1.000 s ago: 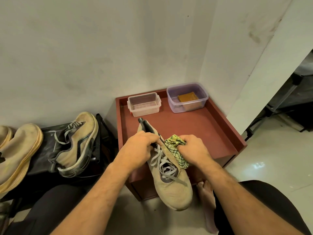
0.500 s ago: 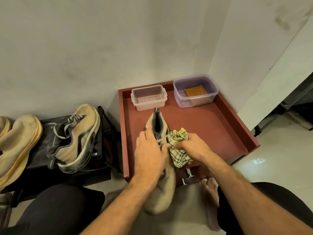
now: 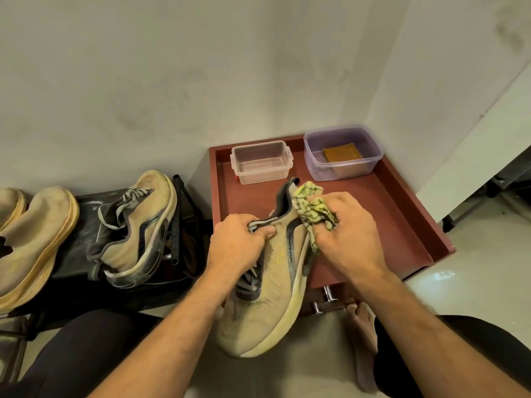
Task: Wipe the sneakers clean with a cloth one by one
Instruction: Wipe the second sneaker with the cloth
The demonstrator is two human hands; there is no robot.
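One view only, head camera, looking down. Printed on side of held sneaker (image 3: 275, 280): "ARCH-SUPPORT", last letters hard to read. Small print on second sneaker (image 3: 138, 225), too small to read.

Left hand (image 3: 238, 245) closed around collar and tongue of held sneaker, thumb pressed on mesh upper. Right hand (image 3: 347, 234) closed on bunched yellow-green patterned cloth (image 3: 310, 211), cloth pressed against heel side of that sneaker. Sneaker tilted, heel up over red worktop (image 3: 373, 225), toe down toward floor, between knees.

Two plastic containers at back of worktop, apart from each other. Clear rectangular tub (image 3: 261, 165) on left, no lid, nothing seen inside. Purple-tinted tub (image 3: 343, 153) on right, brown block (image 3: 342, 152) inside, possibly some liquid, cannot tell.

Second sneaker lying on its side on black stand (image 3: 86, 265) left of worktop, laces loose. Two more tan shoes (image 3: 34, 237) at far left, soles facing up, partly cut off by frame edge. Bare foot (image 3: 363, 326) on floor below worktop drawer handle (image 3: 324, 300).
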